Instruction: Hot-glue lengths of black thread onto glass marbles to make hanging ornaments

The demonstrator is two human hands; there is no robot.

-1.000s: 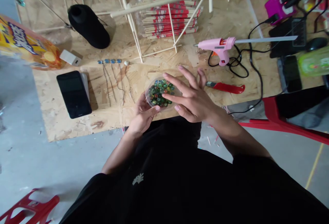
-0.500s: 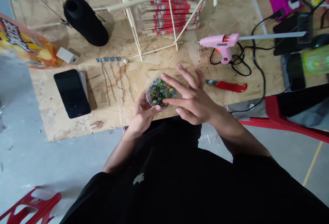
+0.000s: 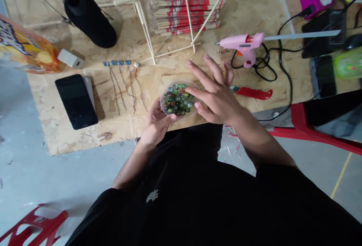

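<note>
My left hand point(image 3: 157, 122) grips a clear round tub point(image 3: 161, 104) from its left side, thumb on the rim, near the table's front edge. Glass marbles point(image 3: 177, 100), mostly green with some blue, red and yellow, lie inside it. Over the tub's right side is my right hand point(image 3: 217, 95), its fingers spread. The index fingertip reaches in among the marbles; I see nothing held. To the left, blue marbles point(image 3: 113, 62) and a whitish marble point(image 3: 137, 65) lie in a row with thin grey wires or cords trailing from them.
A pink glue gun point(image 3: 243, 44) and a red-handled cutter point(image 3: 254, 92) lie right. Behind the tub stands a wooden stick frame point(image 3: 145, 31) before wrapped chopsticks point(image 3: 186, 12). Left are a phone point(image 3: 76, 101), an orange drink bottle point(image 3: 31, 50) and a black pouch-like object point(image 3: 90, 22).
My right hand has shifted up and slightly right, its index fingertip moving from the near marbles toward the tub's upper right. The left hand still holds the tub.
</note>
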